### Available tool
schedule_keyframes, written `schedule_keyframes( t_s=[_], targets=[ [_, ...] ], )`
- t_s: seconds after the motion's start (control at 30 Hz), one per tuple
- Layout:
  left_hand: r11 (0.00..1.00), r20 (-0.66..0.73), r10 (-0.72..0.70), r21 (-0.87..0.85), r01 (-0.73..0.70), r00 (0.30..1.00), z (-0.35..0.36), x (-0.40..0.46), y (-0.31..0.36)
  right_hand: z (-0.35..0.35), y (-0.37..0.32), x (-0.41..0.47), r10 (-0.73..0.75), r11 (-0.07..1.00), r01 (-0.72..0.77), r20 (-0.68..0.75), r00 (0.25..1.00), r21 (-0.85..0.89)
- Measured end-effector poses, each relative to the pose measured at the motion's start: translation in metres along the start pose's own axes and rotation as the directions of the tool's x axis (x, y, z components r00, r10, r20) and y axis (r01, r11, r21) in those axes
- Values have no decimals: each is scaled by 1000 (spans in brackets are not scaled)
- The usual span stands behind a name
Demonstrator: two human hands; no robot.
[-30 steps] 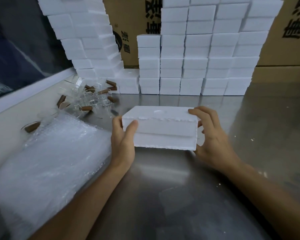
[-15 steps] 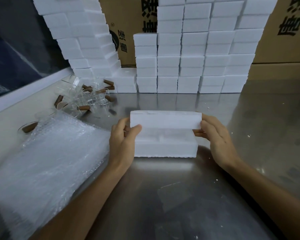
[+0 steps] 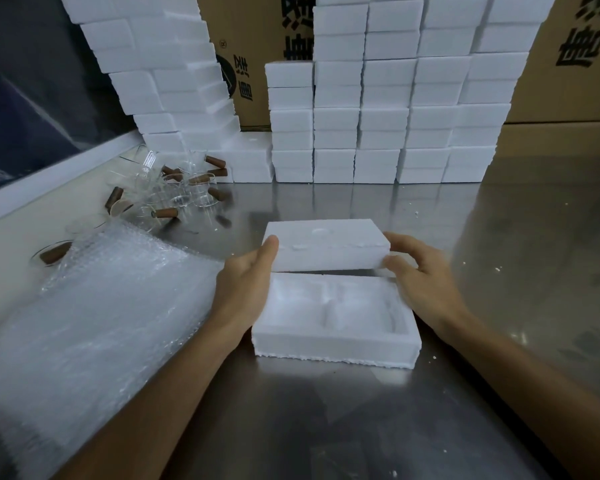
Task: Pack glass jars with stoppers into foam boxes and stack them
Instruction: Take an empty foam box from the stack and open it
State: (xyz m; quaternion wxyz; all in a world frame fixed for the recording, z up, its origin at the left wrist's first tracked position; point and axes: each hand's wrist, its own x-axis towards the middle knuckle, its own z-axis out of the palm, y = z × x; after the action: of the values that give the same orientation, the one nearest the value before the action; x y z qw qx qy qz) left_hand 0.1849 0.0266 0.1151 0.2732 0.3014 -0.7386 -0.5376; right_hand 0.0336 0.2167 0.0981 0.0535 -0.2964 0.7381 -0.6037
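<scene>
Table [image 3: 326, 427]: bare steel at the near edge, carrying everything in view.
Bubble wrap [image 3: 94, 327]: a loose heap at near left, beside the left forearm.
Foam base [image 3: 333, 320]: open on the table between the wrists; its moulded hollow shows no jar in it.
Left hand [image 3: 246, 289]: grip closed on the left end of the foam lid, thumb on the top corner, the other fingers hidden behind.
Right hand [image 3: 426, 278]: grip pinching the lid's right end, thumb in front, fingers over the top edge.
Foam lid [image 3: 326, 245]: held by both hands just beyond the base; whether its far edge rests on the table I cannot tell.
Step in hand: by my reading, taking the lid off so a jar can go in.
Doing it well: keep both ends level, squeeze lightly so the foam neither crumbles nor snaps, and set the lid close by, clear of the hollow.
Glass jars [image 3: 174, 188]: tumbled at far left with brown stoppers [image 3: 165, 213], well apart from the base; roll risk when reaching in.
Foam box stacks [image 3: 378, 98]: along the back, before cardboard cartons [image 3: 568, 64].
</scene>
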Motion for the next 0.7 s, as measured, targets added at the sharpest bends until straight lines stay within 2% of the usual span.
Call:
schedule_keyframes(
  t_s=[0.07, 0.2, 0.37, 0.7],
  targets=[
    [996, -45, 2, 84, 2, 999, 1, 0, 0, 0, 1, -1, 15, 999, -16, -45, 999, -32],
    [969, -33, 17, 245, -8, 999, 2, 0, 0, 0, -1, 0, 72, 992, -86, -145, 987, -97],
    [958, -89, 33, 285, -6, 995, -2, 5, -2, 8, -5, 5, 127, 978, -158, -209, 970, -139],
    [982, -221, -10, 183, 51, 975, -19, 17, -4, 38, -19, 26, 128, 977, -138, -72, 989, -163]
  ],
)
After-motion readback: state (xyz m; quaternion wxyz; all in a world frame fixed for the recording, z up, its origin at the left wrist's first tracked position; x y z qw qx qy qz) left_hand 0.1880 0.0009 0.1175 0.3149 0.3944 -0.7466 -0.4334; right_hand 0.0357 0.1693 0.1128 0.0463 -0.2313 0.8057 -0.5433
